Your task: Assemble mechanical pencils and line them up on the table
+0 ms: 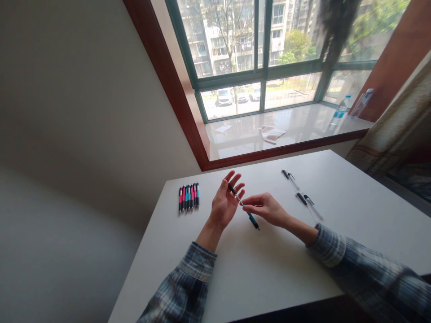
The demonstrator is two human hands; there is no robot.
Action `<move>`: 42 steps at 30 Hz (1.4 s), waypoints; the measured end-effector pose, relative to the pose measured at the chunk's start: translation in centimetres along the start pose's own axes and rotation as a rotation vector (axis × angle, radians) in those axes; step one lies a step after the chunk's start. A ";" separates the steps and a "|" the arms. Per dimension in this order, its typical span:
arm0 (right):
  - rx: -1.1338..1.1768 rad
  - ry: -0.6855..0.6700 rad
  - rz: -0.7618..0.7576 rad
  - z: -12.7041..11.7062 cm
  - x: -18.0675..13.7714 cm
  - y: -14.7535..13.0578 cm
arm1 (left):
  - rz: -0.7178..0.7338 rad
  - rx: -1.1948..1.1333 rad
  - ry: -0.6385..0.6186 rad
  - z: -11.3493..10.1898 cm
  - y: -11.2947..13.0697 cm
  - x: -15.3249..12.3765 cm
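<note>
Left hand (pixel 223 207) holds black grip (pixel 232 188); right hand (pixel 267 209) pinches teal barrel (pixel 252 219), apparently keeping parts in line; pens (pixel 189 197) lie in row, presumably for order.

Free gap, pen row (pixel 187 197) to left hand (pixel 222 205)

On our counter (pixel 269 273), a row of pens (pixel 189 197) lies left of our left hand (pixel 225 204). One pen (pixel 252 220) slants between that hand and our right hand (pixel 267 209), and other pen pieces (pixel 301 198) lie farther right. Behind the counter runs the windowsill (pixel 244 141), with paper (pixel 223 128) left, cloth (pixel 272 133) midway and bottles (pixel 340 110) right.
</note>
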State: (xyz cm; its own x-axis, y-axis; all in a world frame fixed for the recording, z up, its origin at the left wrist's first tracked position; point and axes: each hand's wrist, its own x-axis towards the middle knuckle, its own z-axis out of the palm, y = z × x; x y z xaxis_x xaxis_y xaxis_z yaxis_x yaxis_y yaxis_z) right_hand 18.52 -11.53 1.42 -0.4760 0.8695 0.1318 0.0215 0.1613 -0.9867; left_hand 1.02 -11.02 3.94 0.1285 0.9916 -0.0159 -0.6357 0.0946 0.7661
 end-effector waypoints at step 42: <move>0.227 0.015 -0.021 -0.1 0.2 0.1 | -0.027 0.115 -0.202 0.4 -1.5 -0.6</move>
State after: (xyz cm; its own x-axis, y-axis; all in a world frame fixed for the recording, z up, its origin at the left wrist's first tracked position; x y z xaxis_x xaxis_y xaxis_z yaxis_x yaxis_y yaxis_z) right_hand 18.53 -11.26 1.37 -0.4606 0.8744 0.1527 -0.1878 0.0721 -0.9796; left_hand 2.18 -11.80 3.03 0.3010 0.9500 0.0828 -0.5405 0.0985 0.8356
